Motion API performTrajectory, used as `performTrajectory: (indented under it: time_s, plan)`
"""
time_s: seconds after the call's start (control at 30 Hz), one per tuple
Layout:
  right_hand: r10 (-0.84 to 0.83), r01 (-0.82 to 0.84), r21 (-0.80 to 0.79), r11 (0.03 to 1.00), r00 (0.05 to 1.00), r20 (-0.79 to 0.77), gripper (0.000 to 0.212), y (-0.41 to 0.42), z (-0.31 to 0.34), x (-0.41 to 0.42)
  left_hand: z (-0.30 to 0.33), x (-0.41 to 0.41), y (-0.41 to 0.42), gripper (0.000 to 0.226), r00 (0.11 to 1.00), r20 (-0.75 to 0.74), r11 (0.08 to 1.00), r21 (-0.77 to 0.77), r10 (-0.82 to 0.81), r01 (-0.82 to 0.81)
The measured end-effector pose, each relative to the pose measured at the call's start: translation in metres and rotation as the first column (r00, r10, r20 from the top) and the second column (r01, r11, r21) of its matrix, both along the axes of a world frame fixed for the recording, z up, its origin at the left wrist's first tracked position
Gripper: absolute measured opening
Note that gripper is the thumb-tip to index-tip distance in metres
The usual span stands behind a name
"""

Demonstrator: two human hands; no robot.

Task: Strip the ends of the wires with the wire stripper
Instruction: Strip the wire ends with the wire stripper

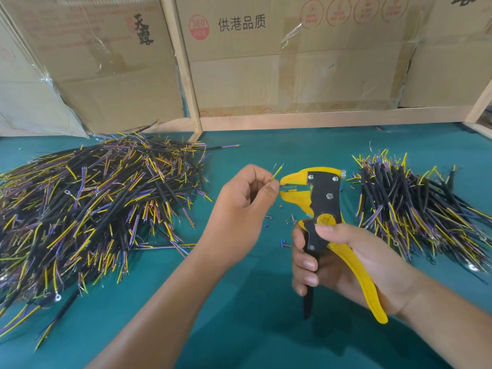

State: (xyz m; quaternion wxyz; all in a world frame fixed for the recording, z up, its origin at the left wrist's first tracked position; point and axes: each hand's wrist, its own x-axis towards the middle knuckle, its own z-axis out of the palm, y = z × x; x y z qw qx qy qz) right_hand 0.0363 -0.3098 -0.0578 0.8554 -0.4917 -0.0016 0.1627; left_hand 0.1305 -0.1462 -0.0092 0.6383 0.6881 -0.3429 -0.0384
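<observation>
The left hand (243,198) is pinching a short wire (276,173) between thumb and forefinger, its other fingers curled in, and is offering the wire's end to the nose of the wire stripper (316,198). The right hand (343,265) is gripping the stripper's yellow and black handles, thumb resting just below the round yellow pivot. The jaws are standing slightly apart; whether a conductor is lying between them is hard to tell at this size.

Judging by the table, the job is partway through. A large heap of wires (90,203) is lying to the left, seemingly waiting, while a smaller heap (415,209) is sitting to the right. Snipped insulation bits (285,230) are dotting the green cloth (239,302) beneath the tool.
</observation>
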Motion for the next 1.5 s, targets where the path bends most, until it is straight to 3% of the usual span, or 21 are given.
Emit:
performTrajectory:
  time_s: [0.4,0.63,0.73,1.03,1.23,1.37,1.5]
  plan:
    - [-0.074,0.081,-0.156,0.984,0.996,0.052,0.028,0.006,0.013,-0.012,-0.001,-0.002,-0.002,0.010,0.998,-0.056,0.999,-0.020,-0.042,0.041]
    - [-0.094,0.097,-0.110,0.989,0.995,0.037,0.032,0.008,0.023,-0.014,-0.007,-0.002,-0.005,0.005,0.997,-0.067,0.999,-0.024,-0.035,0.034]
    - [-0.105,0.105,-0.021,0.994,0.994,-0.013,0.035,0.009,0.027,-0.014,-0.008,-0.002,-0.005,0.005,0.999,-0.037,1.000,-0.017,-0.017,0.017]
    - [-0.139,0.139,-0.068,0.988,0.990,0.001,0.041,0.005,0.032,-0.016,-0.008,-0.006,-0.003,0.012,0.982,0.190,1.000,0.023,0.009,-0.014]
    - [-0.143,0.143,-0.094,0.985,0.990,0.011,0.040,0.005,0.032,-0.016,-0.009,-0.004,-0.004,0.013,0.974,0.228,0.999,0.045,0.009,-0.020]
    - [-0.295,0.295,-0.070,0.953,0.955,0.018,0.036,-0.014,0.037,-0.007,-0.004,0.005,0.000,0.015,0.976,0.186,0.993,-0.003,0.115,-0.117]
    - [-0.398,0.395,0.068,0.916,0.916,0.037,0.029,-0.035,0.033,0.006,-0.003,0.011,0.007,0.014,0.941,0.304,0.982,0.063,0.151,-0.178]
